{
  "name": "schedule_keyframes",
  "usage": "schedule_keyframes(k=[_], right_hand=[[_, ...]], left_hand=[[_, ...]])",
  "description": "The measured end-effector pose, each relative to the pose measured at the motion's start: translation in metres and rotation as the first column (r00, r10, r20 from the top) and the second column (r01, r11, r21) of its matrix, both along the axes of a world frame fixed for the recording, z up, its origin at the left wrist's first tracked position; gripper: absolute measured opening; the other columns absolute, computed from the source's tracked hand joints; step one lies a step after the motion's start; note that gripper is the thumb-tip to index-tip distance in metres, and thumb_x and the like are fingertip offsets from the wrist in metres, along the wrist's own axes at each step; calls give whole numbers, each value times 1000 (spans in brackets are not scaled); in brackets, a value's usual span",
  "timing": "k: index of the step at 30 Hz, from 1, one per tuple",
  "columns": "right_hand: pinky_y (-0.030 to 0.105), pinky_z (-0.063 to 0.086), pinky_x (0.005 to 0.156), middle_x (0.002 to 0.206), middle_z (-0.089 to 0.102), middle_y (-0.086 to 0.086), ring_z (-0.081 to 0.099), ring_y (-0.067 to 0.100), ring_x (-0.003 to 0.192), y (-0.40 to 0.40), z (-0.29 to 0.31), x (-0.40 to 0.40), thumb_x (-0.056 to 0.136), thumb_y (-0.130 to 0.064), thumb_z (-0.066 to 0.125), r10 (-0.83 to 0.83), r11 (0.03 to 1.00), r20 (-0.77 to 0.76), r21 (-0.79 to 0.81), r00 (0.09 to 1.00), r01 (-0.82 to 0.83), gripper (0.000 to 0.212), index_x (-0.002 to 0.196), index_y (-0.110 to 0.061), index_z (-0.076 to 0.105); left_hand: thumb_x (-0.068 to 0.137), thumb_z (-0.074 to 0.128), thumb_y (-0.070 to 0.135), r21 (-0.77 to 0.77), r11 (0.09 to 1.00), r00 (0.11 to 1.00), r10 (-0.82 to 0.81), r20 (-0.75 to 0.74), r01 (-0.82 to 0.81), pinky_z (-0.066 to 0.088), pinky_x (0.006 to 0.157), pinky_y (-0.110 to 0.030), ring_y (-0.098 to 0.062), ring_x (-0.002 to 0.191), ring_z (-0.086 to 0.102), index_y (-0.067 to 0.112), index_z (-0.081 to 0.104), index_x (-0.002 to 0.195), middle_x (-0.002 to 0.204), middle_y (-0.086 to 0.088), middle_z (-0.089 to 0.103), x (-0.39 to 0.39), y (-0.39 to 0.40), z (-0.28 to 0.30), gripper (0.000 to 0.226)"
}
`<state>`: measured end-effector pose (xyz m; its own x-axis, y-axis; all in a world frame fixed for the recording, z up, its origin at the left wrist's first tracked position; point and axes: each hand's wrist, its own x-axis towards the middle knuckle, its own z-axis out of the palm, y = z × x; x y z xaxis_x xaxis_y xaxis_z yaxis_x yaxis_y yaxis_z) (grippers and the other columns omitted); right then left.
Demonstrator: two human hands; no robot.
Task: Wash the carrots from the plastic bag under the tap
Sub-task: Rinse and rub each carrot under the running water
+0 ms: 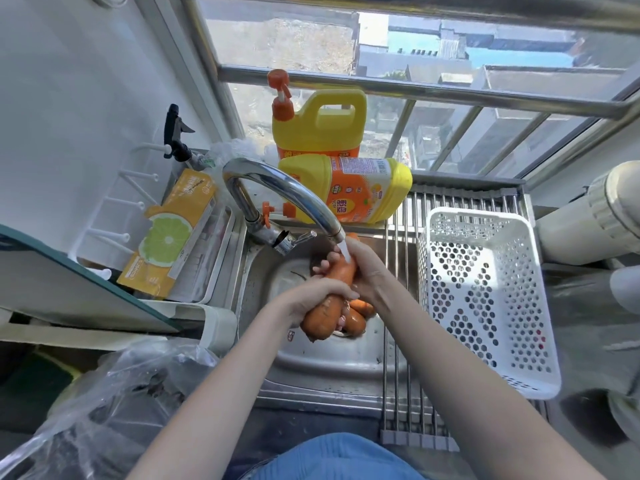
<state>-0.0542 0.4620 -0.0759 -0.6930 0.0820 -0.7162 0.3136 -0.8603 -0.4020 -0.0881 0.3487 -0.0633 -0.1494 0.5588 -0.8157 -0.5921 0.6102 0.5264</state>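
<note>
The steel sink [311,368] sits under the running tap [280,188], with a white perforated basket [485,299] on the rack to the sink's right and the crumpled plastic bag [114,393] on the surface to its left. Over the sink, the left hand [311,296] wraps its fingers round the lower half of a large carrot [332,299] while the right hand [360,268] curls its fingers round the upper end, directly in the stream; at least two more carrots [360,315] lie in the sink by the drain. Judged risk: the wet carrot could slip from either grip and drop onto those below, and water deflecting off the right hand may splash beyond the sink
</note>
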Motion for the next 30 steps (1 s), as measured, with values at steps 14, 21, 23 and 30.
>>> schedule_keyframes(k=[14,21,23,30], right_hand=[[24,44,55,61,54,-1,51,14,55,-23,-8,-25,82,-23,70,-415,591,273,806,868,29,28,70,-15,46],[28,51,51,56,58,6,62,22,58,-12,6,-13,95,-11,55,-35,958,93,286,995,7,15,81,-7,53],[25,54,50,72,70,8,70,22,72,-5,10,-7,99,-18,50,-55,998,-18,37,998,56,22,84,-7,63],[23,42,45,45,54,5,47,13,33,-4,1,-16,93,-24,61,-94,920,289,390,953,-28,25,74,-9,55]], left_hand=[[94,51,22,-358,934,238,-346,-908,-11,38,67,-33,-31,105,61,15,51,119,113,-7,65,26,8,-24,26],[45,72,9,106,993,996,56,-67,-49,47,67,-33,-22,66,58,10,66,67,67,-4,65,6,-10,-17,23],[51,69,11,181,980,988,61,144,-87,49,62,-32,-21,60,59,8,70,70,67,-8,63,4,-15,-17,19],[73,65,1,49,996,991,81,-110,-76,51,53,-25,-17,52,58,3,58,80,62,-8,60,12,5,-10,9]])
